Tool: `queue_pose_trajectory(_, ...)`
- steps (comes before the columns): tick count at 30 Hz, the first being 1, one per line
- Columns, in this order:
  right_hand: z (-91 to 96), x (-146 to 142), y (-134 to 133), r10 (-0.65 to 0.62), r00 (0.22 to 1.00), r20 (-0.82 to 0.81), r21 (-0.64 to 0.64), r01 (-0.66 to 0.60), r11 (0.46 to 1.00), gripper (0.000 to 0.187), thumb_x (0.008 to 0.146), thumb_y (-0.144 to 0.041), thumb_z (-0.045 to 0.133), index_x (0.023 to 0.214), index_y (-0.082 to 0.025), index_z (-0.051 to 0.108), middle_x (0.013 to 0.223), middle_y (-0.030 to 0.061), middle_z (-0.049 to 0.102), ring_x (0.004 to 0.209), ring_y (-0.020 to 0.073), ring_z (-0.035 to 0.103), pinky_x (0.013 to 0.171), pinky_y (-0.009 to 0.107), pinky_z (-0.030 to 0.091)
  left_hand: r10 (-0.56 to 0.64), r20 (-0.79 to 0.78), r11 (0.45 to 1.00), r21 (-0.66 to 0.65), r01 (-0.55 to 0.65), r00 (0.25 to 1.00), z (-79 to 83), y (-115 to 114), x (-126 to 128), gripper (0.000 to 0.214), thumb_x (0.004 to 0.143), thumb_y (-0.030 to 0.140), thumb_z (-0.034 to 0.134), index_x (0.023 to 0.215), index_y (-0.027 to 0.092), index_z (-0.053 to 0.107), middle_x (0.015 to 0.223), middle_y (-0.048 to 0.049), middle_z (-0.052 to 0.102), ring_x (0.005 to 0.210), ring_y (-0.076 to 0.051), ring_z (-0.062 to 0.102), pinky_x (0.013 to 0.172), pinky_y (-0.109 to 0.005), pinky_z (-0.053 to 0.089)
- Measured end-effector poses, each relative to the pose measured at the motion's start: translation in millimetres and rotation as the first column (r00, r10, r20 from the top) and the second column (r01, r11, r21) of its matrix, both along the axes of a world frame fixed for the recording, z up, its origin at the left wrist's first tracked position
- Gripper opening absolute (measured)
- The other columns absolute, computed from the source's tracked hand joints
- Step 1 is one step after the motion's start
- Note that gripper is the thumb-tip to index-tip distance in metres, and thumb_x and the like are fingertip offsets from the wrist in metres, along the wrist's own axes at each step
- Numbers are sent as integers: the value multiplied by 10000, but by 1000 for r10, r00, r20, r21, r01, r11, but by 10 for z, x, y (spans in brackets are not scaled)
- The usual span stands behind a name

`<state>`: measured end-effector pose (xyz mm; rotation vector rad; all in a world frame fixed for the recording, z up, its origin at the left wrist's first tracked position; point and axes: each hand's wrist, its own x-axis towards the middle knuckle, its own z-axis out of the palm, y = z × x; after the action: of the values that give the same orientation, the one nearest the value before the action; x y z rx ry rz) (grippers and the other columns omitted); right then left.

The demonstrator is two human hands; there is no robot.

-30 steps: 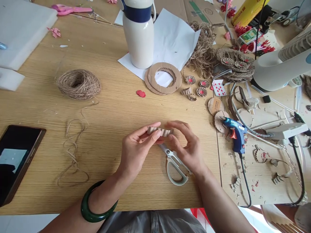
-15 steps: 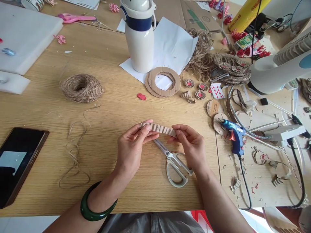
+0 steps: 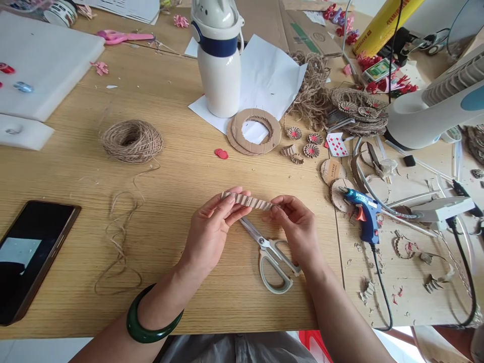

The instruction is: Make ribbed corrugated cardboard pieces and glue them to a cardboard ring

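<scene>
A short strip of corrugated cardboard (image 3: 252, 202) is stretched between my two hands, its ridges facing up. My left hand (image 3: 212, 227) pinches the left end between thumb and fingers, with more fingers behind the strip. The right end sits between the thumb and fingers of my right hand (image 3: 297, 227). Beneath the strip, scissors (image 3: 275, 259) with pale grey handles lie on the table, their blade tips hidden near my left fingers. Beyond my hands are two small red paper discs (image 3: 221, 153), cardboard rings (image 3: 236, 141) and several small rolled cardboard rosettes (image 3: 311, 150).
A ball of twine (image 3: 132, 141) and a phone (image 3: 36, 257) lie on the left. A white bottle (image 3: 219, 75) stands on paper at the back. On the right are a blue glue gun (image 3: 365, 212) with its cord, a power strip (image 3: 440, 209) and cardboard scraps.
My left hand has shifted slightly right along the strip, and more of its fingers show behind it. The strip remains in both hands. The view has tilted a little.
</scene>
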<state>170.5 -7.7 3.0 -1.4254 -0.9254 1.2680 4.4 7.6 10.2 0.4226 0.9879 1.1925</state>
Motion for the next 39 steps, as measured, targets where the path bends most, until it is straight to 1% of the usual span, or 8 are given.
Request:
queue_pose_trajectory(6, -15, 22, -6, 18, 989, 147, 27, -23, 999, 166, 852, -355, 673, 912, -200, 666, 803, 17, 680, 651, 148, 664, 668, 307, 566, -43, -58, 998, 41, 46, 997, -26, -9, -13, 331, 831, 285, 737, 1142, 176, 715, 932, -57, 779, 1019, -218, 729, 938, -361, 572)
queue_pose_trajectory(11, 30, 42, -28, -17, 897, 442, 262, -111, 959, 161, 919, -349, 618, 938, -216, 708, 946, 61, 697, 951, 208, 636, 848, 370, 536, -114, -309, 973, 158, 169, 944, 0, -87, -17, 645, 883, 339, 677, 1471, 188, 461, 921, -64, 771, 975, -217, 733, 923, -363, 572)
queue_pose_trajectory(15, 94, 4, -59, 92, 925, 369, 241, -191, 951, 196, 913, -394, 637, 976, -219, 699, 949, 54, 690, 936, 196, 647, 849, 359, 544, -269, -372, 914, 193, 357, 888, 21, -146, -9, 709, 902, 339, 635, 1540, 221, 349, 925, -59, 741, 849, -205, 735, 792, -326, 601)
queue_pose_trajectory(19, 108, -65, -92, 244, 951, 192, 124, -270, 955, 251, 870, -454, 675, 841, -206, 644, 716, -8, 633, 580, 126, 598, 559, 274, 524, -429, -275, 866, 146, 479, 860, 21, -173, 16, 761, 858, 365, 686, 1536, 241, 363, 861, -39, 736, 690, -192, 706, 649, -310, 601)
queue_pose_trajectory(25, -15, 0, -27, 77, 950, 303, 206, -144, 968, 263, 929, -428, 594, 976, -190, 696, 807, 28, 692, 725, 150, 651, 671, 286, 539, -222, -269, 943, 183, 276, 937, 8, -73, -7, 539, 833, 296, 698, 1343, 164, 587, 754, -1, 671, 548, -105, 600, 567, -267, 587)
queue_pose_trajectory(29, 101, 2, -86, 110, 777, 620, 255, -332, 908, 164, 933, -305, 596, 975, -182, 696, 887, 52, 721, 847, 186, 662, 767, 330, 542, 49, -250, 979, 204, 4, 967, 13, 57, -82, 482, 780, 251, 713, 1236, 122, 623, 711, 31, 628, 444, -67, 484, 424, -233, 514)
queue_pose_trajectory(34, 350, -3, -479, 207, 283, 937, -24, -537, 843, 162, 889, -240, 664, 1035, -167, 672, 985, 100, 722, 936, 265, 642, 740, 386, 546, 123, -231, 979, 190, -79, 965, 50, 101, -139, 473, 744, 258, 711, 1194, 130, 644, 710, 43, 622, 431, -46, 466, 442, -218, 508)
queue_pose_trajectory(39, 199, 102, -825, 151, 171, 974, -39, -528, 848, 308, 912, -271, 644, 1204, -175, 622, 1169, 100, 692, 1043, 268, 611, 821, 388, 549, 55, -165, 986, 164, -27, 985, 75, 21, -102, 484, 738, 237, 719, 1201, 125, 632, 701, 41, 611, 487, -67, 526, 479, -224, 522)
